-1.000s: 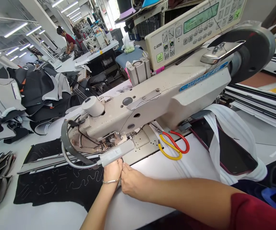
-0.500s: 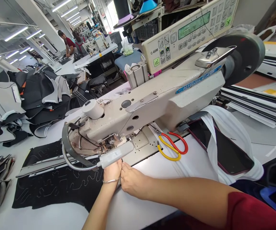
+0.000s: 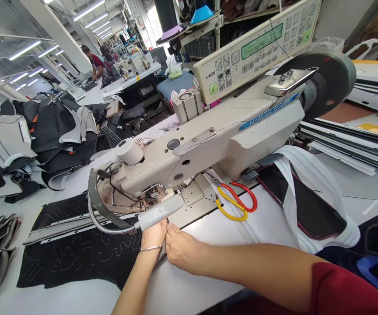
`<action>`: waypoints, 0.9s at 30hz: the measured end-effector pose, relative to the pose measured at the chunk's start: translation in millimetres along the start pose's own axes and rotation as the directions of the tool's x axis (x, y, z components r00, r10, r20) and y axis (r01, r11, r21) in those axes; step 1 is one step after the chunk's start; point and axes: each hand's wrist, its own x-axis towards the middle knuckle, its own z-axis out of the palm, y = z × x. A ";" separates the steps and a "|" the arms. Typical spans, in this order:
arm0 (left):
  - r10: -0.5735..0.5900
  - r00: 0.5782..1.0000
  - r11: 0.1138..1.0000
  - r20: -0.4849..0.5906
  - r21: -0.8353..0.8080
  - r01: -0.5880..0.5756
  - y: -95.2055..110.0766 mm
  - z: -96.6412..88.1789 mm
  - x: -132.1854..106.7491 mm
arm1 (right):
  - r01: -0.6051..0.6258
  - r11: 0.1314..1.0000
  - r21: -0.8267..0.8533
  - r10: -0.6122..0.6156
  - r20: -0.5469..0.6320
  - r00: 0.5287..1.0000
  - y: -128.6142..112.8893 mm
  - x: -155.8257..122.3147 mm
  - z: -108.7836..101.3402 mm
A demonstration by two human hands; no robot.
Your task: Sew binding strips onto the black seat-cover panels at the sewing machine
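My left hand [image 3: 153, 238] and my right hand [image 3: 180, 247] meet side by side at the front of a beige sewing machine [image 3: 208, 144], just below its gooseneck lamp [image 3: 158, 213]. Both press down on the edge of a black stitched fabric panel [image 3: 80, 256] with a grey strip [image 3: 161, 253] between them. Their fingertips run under the lamp toward the needle area [image 3: 149, 197] and are hidden there. A thin bangle sits on my left wrist.
Red and yellow handled scissors [image 3: 238, 202] lie on the machine bed to the right. A control panel [image 3: 257, 46] stands behind the machine. White straps over a dark panel [image 3: 310, 205] lie at right. Piles of black and grey pieces [image 3: 34, 135] sit at left. Two people work far back.
The view has drifted slightly; both hands stay pressed together on the fabric in the same spot under the lamp.
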 end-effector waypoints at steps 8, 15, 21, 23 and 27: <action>-0.070 0.993 0.996 0.096 0.070 0.064 8.6 -10.6 -1.6 | 0.023 0.999 0.022 -0.023 -0.002 1.000 3.4 -1.5 -3.4; 0.028 0.979 0.999 0.203 0.015 -0.032 0.2 -36.2 -34.2 | 0.108 0.989 0.104 -0.098 -0.097 0.990 -0.9 -14.5 -10.3; 0.140 0.990 0.947 -0.035 -0.287 -0.144 -8.8 -28.5 -50.9 | 0.079 0.997 0.026 -0.073 -0.175 0.982 -7.8 -14.8 -3.0; 0.145 0.987 0.927 -0.063 -0.339 -0.158 -6.3 -24.0 -49.2 | 0.096 0.995 0.022 -0.092 -0.149 0.985 -6.7 -13.2 -5.6; 0.129 0.991 0.921 -0.034 -0.366 -0.132 -2.4 -20.3 -36.5 | 0.128 0.992 0.018 -0.126 -0.087 0.988 -1.5 -7.0 -5.4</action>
